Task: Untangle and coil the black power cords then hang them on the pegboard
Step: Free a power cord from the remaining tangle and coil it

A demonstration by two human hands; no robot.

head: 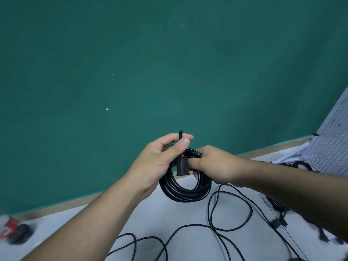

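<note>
A coiled black power cord [185,193] hangs in the air between my hands, above the white table [150,210]. My right hand [214,164] grips the coil's upper right side. My left hand [160,157] pinches the cord's loose end between thumb and fingers, and a short black tip sticks up above them. The cord's plug [182,167] lies across the coil's opening, between my two hands. A loose, thinner black cord [212,223] sprawls in loops on the table below. The white pegboard [331,146] leans at the right edge.
Another black coil [299,164] lies at the pegboard's foot, and more black cord and plugs [278,221] lie under my right forearm. A red and black object [13,230] sits blurred at the far left. A green wall [150,63] rises behind the table.
</note>
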